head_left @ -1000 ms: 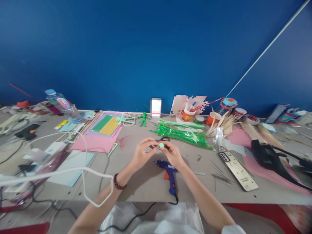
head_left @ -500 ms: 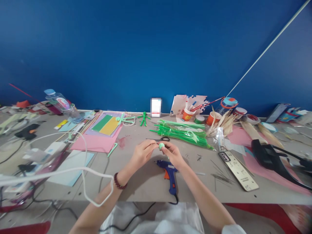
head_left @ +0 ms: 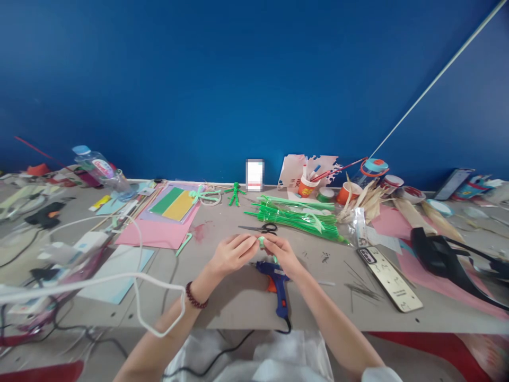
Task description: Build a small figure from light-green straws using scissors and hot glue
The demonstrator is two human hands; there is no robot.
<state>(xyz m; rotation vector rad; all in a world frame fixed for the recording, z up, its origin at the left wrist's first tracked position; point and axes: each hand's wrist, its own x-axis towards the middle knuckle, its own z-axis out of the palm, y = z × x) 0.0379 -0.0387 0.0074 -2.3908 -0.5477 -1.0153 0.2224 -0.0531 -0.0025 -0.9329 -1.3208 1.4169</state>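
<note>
Between my two hands is a light green pipe cleaner [head_left: 261, 241], wound into a small coil and partly covered by fingers. My left hand [head_left: 235, 252] pinches it from the left. From the right, my right hand [head_left: 281, 253] is closed on it, and a pale green end shows below those fingers. Just beyond my fingertips lies a pair of scissors [head_left: 269, 228] with dark handles. A blue hot glue gun [head_left: 280, 292] with an orange trigger rests on the table below my hands.
Behind the scissors lies a bundle of green pipe cleaners [head_left: 302, 220]. A green pipe-cleaner figure [head_left: 236, 194] is by the wall. Pink paper [head_left: 153, 233] lies left; a phone [head_left: 392, 281] and thin dark wires [head_left: 362, 292] lie right. A white cable [head_left: 159, 284] crosses the left foreground.
The coiled pipe cleaner has turned and shifted slightly left between my fingers, with less of it showing. My hands have closed in around it, and more of the scissors is visible.
</note>
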